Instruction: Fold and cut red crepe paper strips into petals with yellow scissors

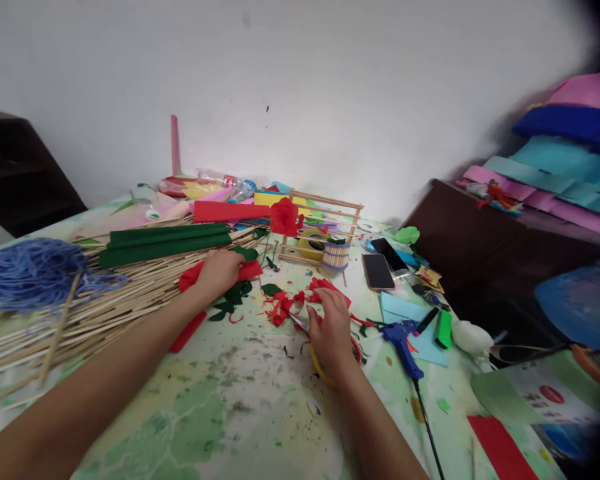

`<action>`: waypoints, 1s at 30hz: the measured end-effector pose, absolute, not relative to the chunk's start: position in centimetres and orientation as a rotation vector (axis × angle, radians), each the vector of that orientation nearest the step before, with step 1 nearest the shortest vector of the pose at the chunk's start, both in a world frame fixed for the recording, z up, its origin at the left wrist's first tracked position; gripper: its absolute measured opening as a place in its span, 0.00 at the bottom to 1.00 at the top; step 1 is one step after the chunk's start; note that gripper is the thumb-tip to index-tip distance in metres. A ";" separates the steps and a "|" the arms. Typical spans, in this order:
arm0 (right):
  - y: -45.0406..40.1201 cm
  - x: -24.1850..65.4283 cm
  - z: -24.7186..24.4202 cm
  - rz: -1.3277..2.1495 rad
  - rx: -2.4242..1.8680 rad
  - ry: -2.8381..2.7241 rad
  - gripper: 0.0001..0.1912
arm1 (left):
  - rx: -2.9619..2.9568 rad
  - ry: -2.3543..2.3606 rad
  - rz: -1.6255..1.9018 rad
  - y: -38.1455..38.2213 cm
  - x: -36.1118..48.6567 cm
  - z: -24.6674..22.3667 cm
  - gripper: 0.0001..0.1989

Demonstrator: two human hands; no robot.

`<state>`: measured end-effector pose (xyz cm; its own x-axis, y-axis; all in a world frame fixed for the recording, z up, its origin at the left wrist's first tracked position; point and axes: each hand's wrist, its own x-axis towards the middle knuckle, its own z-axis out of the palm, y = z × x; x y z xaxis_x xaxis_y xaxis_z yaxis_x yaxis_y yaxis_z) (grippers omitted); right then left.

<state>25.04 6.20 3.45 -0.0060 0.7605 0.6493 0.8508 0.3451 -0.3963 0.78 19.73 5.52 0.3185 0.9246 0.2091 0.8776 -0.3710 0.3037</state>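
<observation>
My left hand (pixel 221 272) reaches over a rolled red crepe paper piece (pixel 250 269). Its fingers are closed at the edge of a dark green paper leaf (pixel 247 253). More dark green leaf cuttings (pixel 233 300) lie just below it. My right hand (pixel 331 327) rests over scissors (pixel 299 323) with yellow and red handles, its fingers curved and apart. Torn red paper scraps (pixel 280 308) lie at the scissors' tips, and a red paper piece (pixel 337 291) sits beyond my right fingers. A red paper flower (pixel 284 217) stands by a small stick frame (pixel 325 197).
Thin wooden sticks (pixel 130 297), green paper rolls (pixel 165 243) and blue yarn (pixel 30 273) spread on the left. To the right are two phones (pixel 379 272), a blue glue gun (pixel 403 347) with a cord, a green marker (pixel 443 330) and a large bottle (pixel 540 390).
</observation>
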 end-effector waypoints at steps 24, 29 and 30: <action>-0.4 20.9 -0.1 -0.133 -1.126 -2.554 0.06 | 2.370 0.978 0.312 5.0 1.9 3.4 0.12; -0.9 21.2 0.1 0.166 -1.260 -2.497 0.05 | 2.456 0.868 0.299 2.2 1.0 2.7 0.12; -0.9 21.3 0.2 0.217 -1.274 -2.481 0.04 | 2.494 0.872 0.329 1.9 0.9 2.5 0.12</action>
<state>21.26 -0.95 0.24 -0.5388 0.8103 0.2303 0.7580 0.5856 -0.2871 0.89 1.91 2.49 0.7686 0.6362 0.0675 0.5221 -0.6848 0.5084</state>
